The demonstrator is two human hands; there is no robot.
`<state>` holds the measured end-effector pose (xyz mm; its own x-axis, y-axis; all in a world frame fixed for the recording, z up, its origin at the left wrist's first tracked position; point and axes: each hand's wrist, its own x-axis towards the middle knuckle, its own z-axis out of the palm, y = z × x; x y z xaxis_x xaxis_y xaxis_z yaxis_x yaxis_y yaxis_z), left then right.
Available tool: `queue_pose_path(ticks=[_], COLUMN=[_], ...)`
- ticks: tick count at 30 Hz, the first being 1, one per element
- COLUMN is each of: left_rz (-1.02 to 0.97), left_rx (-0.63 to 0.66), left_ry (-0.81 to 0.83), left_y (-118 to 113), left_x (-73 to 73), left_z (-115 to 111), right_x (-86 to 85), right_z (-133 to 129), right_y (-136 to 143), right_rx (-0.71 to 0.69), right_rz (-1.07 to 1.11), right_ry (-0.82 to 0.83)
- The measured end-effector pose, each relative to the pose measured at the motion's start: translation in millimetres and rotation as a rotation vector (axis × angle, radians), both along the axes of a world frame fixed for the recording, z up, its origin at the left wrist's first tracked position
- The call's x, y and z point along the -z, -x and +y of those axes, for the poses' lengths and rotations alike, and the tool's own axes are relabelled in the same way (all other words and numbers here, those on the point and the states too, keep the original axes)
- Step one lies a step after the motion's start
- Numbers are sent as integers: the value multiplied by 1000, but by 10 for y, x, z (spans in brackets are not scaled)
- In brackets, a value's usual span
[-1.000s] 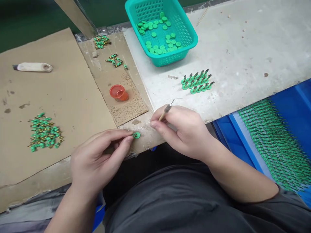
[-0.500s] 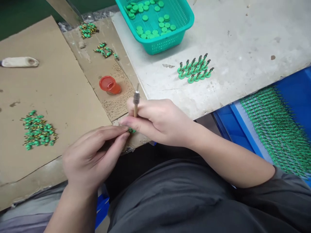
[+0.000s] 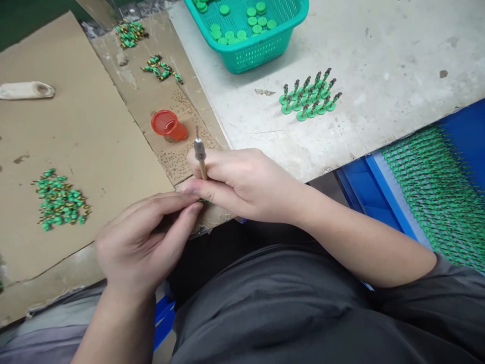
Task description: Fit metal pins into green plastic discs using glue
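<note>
Fingertips of my left hand [image 3: 142,237] are pinched on a small green figure piece [image 3: 205,201], mostly hidden between my hands at the table's front edge. My right hand [image 3: 246,184] is closed around a thin wooden-handled tool [image 3: 200,154]; its grey collar and narrow tip point up, and its lower end is out of sight. The thumb of my right hand meets the left fingertips beside the piece. Just beyond stands a red cup [image 3: 169,125] on a speckled bit of cardboard [image 3: 172,164].
Loose green-and-gold figures [image 3: 60,202] lie on cardboard at left, with smaller piles [image 3: 131,34] farther back. A teal basket [image 3: 250,59] holds green discs. Several figures on round bases [image 3: 308,98] stand on the white tabletop. Blue trays at right hold rows of green figures [image 3: 435,197].
The tool in my right hand has tilted, its upper tip swinging left. My left hand keeps its pinch. The view has shifted slightly.
</note>
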<state>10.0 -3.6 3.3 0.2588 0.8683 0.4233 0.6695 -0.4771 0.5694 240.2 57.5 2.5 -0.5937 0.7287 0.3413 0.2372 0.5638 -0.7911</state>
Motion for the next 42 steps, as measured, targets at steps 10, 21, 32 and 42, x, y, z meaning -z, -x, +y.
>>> queue_pose_path(ticks=[10, 21, 32, 42], left_rz=[51, 6, -10, -5], left_rx=[-37, 14, 35, 42], left_ry=[-29, -28, -40, -28], left_y=[72, 3, 9, 26], left_x=[44, 8, 32, 42], left_z=[-3, 23, 28, 19], right_x=[-149, 66, 89, 126], right_z=[34, -147, -189, -167], right_y=[20, 21, 8, 47], right_rx=[-120, 107, 65, 61], right_rz=[-133, -16, -25, 8], right_ry=[-69, -167, -200, -236])
